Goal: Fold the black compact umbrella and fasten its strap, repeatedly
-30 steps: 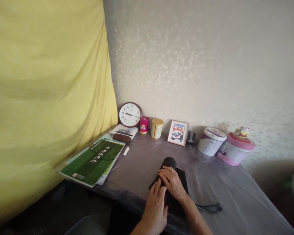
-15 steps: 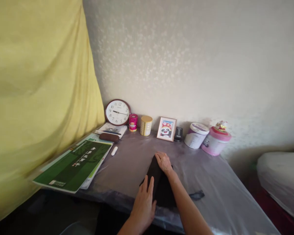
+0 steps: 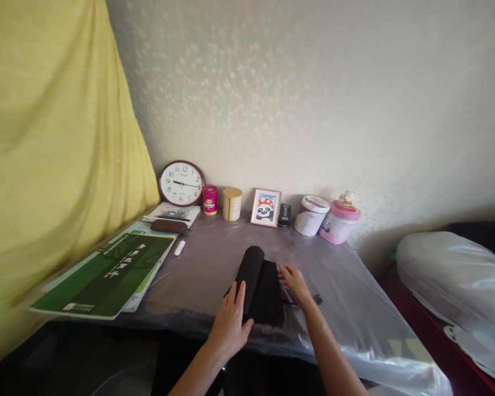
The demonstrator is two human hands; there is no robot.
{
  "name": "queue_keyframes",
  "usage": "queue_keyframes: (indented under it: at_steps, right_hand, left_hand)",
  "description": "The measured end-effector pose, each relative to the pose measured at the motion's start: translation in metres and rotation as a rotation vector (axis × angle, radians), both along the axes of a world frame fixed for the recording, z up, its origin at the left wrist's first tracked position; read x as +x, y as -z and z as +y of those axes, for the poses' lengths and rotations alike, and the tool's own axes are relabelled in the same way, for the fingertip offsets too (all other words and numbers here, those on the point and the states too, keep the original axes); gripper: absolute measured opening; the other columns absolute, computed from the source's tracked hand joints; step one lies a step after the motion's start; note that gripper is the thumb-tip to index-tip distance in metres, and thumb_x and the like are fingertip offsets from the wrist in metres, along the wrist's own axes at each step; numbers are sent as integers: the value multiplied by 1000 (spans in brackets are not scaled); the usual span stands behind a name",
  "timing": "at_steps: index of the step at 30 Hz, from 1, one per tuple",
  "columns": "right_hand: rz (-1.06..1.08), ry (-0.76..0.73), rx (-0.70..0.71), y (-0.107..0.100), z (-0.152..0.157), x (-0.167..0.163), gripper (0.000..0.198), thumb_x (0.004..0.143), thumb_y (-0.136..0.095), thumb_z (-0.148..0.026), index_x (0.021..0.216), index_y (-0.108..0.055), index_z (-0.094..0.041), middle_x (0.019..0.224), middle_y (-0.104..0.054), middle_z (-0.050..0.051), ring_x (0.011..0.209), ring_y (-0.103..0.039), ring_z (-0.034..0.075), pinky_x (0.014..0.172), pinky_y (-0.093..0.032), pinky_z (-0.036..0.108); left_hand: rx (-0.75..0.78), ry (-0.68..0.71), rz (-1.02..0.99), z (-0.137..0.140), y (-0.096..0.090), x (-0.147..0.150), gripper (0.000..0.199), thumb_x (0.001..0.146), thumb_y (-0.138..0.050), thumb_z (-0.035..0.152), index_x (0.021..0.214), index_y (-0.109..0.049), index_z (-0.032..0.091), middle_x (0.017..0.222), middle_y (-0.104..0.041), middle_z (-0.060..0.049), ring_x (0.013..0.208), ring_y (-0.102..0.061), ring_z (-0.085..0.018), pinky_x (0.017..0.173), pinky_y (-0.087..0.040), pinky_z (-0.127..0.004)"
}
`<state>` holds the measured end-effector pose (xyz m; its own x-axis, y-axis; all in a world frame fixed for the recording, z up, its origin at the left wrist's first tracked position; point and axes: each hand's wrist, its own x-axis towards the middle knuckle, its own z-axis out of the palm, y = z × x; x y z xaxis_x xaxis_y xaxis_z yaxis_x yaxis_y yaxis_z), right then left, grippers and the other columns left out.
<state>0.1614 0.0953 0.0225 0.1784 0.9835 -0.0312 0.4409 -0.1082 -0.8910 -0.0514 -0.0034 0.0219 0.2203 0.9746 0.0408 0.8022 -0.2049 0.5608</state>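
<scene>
A black roll-up case (image 3: 268, 297) lies near the table's front edge. Its left part is wound into a thick roll (image 3: 251, 269), while the right part lies flat. My left hand (image 3: 231, 319) is around the near end of the roll, fingers along its left side and thumb to the right. At the flat part's right edge, my right hand (image 3: 293, 281) has its fingers bent and closed on the border; the fingertips are partly hidden. A dark strap (image 3: 317, 299) sticks out past my right wrist.
On the left lie a green book (image 3: 103, 275), a brown case (image 3: 169, 226) and a small white object (image 3: 180, 248). Along the wall stand a clock (image 3: 182, 183), a pink can (image 3: 210, 199), a yellow-lidded can (image 3: 232, 204), a panda picture (image 3: 266, 208) and two tubs (image 3: 312, 215).
My right hand has left the top of the roll and moved right to the flat part's edge. My left hand stays on the roll. The camera view has shifted.
</scene>
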Motion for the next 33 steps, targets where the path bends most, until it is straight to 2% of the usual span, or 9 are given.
queue_keyframes:
  at_steps: [5, 10, 18, 23, 29, 33]
  right_hand:
    - [14, -11, -50, -6, -14, -14, 32, 79, -50, -38, 97, -62, -15, 73, -62, 1, 59, -60, 13, 42, -47, 19]
    - [20, -40, -108, -11, -17, -26, 39, 76, -58, -33, 110, -54, -15, 70, -62, 0, 53, -58, 12, 34, -41, 17]
    - [119, -102, -44, -24, -9, -59, 39, 75, -58, -26, 112, -53, -16, 75, -61, -1, 50, -54, 8, 35, -39, 15]
    - [81, -101, -14, -21, 2, -84, 42, 75, -58, -26, 115, -52, -15, 83, -62, 2, 55, -56, 9, 37, -40, 15]
    - [-6, -123, 26, -15, 11, -101, 41, 74, -58, -22, 114, -53, -14, 69, -60, -2, 49, -53, 9, 37, -40, 16]
    - [-46, -187, 43, -21, 9, -107, 30, 75, -56, -22, 105, -58, -15, 61, -60, -5, 40, -51, 8, 43, -42, 19]
  left_hand:
    - [-19, -4, -33, 0, 2, -3, 87, 69, -52, 11, 142, -6, 19, 149, -18, -13, 135, -24, -24, 106, -27, -33]
    - [-39, -21, -53, 3, 6, -4, 87, 66, -48, 3, 142, -7, 17, 147, -23, -12, 132, -30, -21, 105, -30, -28]
    - [-19, -23, -55, 5, 7, -5, 87, 65, -47, 4, 142, -7, 14, 142, -30, -13, 127, -37, -22, 104, -31, -28]
    - [-15, -17, -43, 8, 6, -8, 86, 65, -48, 6, 141, -9, 10, 141, -33, -15, 125, -40, -22, 104, -32, -29]
    - [-11, -10, -22, 11, 3, -14, 83, 66, -50, 11, 140, -13, 7, 139, -37, -16, 126, -40, -22, 105, -31, -30]
    - [-1, -13, -4, 12, 3, -15, 82, 66, -51, 13, 139, -15, 4, 139, -37, -17, 127, -38, -24, 106, -30, -34]
